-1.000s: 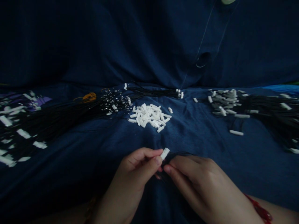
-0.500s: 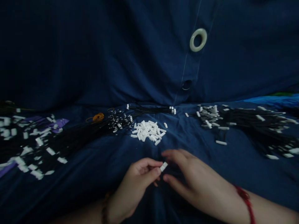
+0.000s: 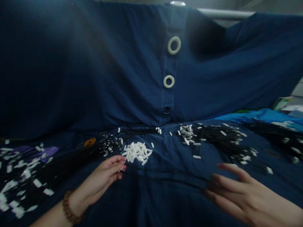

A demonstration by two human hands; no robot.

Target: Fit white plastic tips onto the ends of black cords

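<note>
My left hand (image 3: 106,173) pinches a small white plastic piece (image 3: 121,166) between thumb and fingers, just in front of a heap of similar loose white pieces (image 3: 136,152). A thin black cord (image 3: 165,170) runs doubled from there across the cloth to my right hand (image 3: 234,190). The right hand is blurred, with its fingertips closed around the cord's far end and one finger held apart. To the left of the heap lies a bundle of black cords with clear, shiny tips (image 3: 111,143).
Dark blue cloth (image 3: 151,208) covers the surface and hangs behind it, with pale ring eyelets (image 3: 174,45). Black cords with white ends lie at left (image 3: 20,181) and right (image 3: 214,134). An orange band coil (image 3: 90,142) lies near a purple bag (image 3: 49,153). Blue plastic (image 3: 258,115) is at right.
My hands were close together at the white piece; now they are far apart, the right hand having moved right with the black cord stretched between them. The camera view has tilted up.
</note>
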